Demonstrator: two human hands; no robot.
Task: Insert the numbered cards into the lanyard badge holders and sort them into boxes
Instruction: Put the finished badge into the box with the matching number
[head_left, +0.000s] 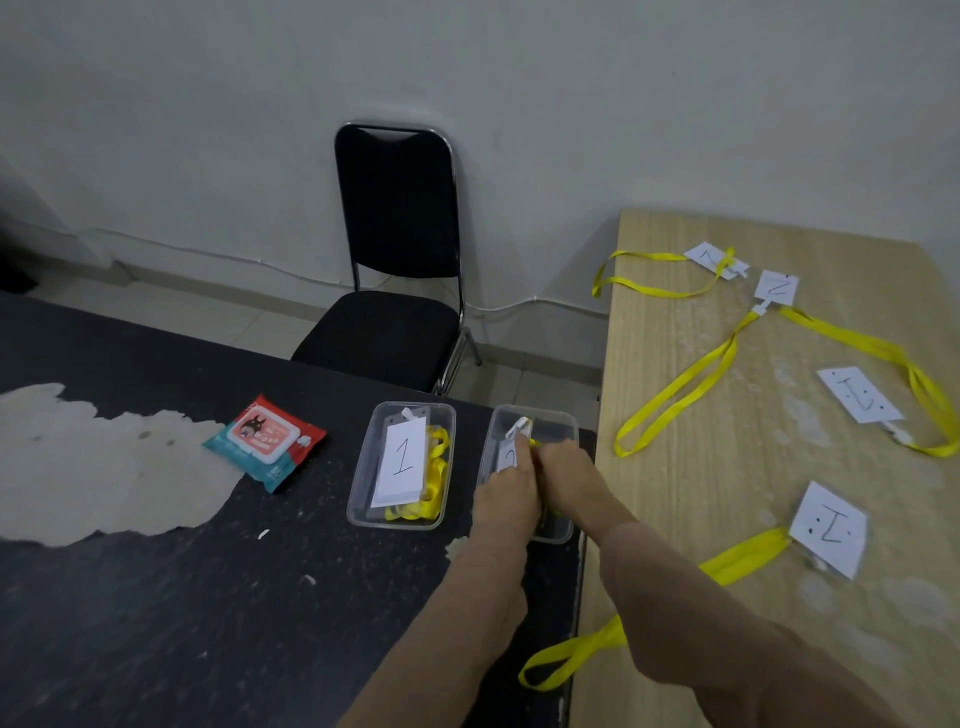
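Yellow lanyard (535, 442) pinched in right grip (566, 478) over box (558, 423); left grip (511, 488) state unclear; wipes pack (265, 441) leftward.

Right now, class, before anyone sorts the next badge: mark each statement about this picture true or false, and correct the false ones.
1. The left box holds a card marked 1. True.
2. Both hands are in the left box. False: the left hand and right hand are at the right box, over a badge.
3. Four loose badges lie on the wooden table. True.
4. The pack of wipes lies on the wooden table. False: it lies on the dark table.
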